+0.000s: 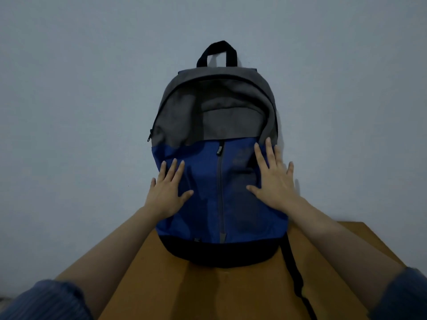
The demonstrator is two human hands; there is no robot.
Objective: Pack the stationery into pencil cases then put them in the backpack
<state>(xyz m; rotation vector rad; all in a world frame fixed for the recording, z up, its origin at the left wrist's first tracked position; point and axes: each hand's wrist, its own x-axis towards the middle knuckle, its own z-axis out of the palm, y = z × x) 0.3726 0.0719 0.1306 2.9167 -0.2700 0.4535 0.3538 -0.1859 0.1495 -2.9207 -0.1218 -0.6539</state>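
Brown surface (pixel 208 294) w/ backpack (pixel 208 204) upright on it, black strap (pixel 293 269) lying across.

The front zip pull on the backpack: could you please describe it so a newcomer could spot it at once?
Start at the backpack leaning on the wall, on the brown board. A grey zip runs up its blue panel between the left hand and right hand. The front zip pull tops it: black with white lettering, unlike the plain side pull.

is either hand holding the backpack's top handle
No, the left hand and right hand both lie flat, fingers straight, on the blue front of the backpack, and its black top handle stands free.
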